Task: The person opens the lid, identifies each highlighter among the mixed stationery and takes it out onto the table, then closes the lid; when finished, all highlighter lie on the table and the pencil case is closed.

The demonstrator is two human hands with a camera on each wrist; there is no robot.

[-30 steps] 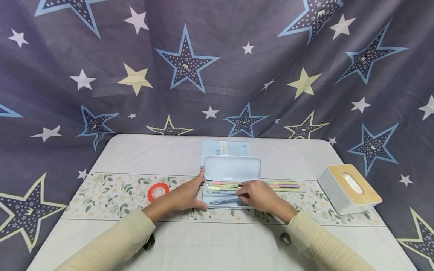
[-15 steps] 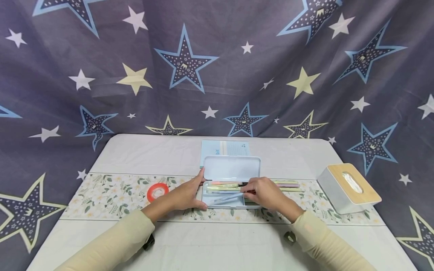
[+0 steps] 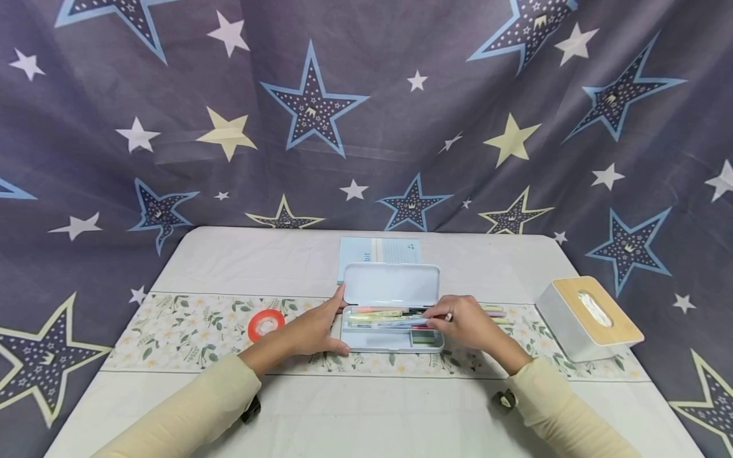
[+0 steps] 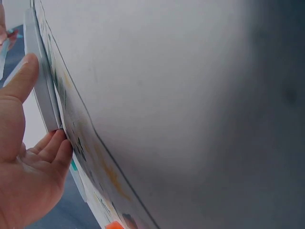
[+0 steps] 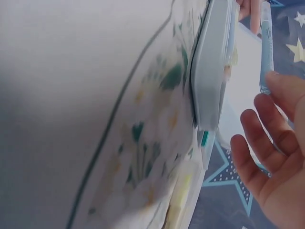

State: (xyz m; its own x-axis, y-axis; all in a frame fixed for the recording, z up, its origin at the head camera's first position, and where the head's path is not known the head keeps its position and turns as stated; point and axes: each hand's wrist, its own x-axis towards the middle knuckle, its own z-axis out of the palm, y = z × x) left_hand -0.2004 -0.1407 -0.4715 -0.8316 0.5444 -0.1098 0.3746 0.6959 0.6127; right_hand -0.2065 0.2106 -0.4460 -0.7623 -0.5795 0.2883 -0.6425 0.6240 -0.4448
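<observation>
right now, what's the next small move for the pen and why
Probably lower the light-blue pen beside the other pens at the back of the open pencil case: the right hand pinches it above them, and the left hand holds the case's left end.

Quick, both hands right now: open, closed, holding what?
Left hand: holding the left end of the open pencil case.
Right hand: holding a light blue pen, pinched between thumb and finger.
</observation>
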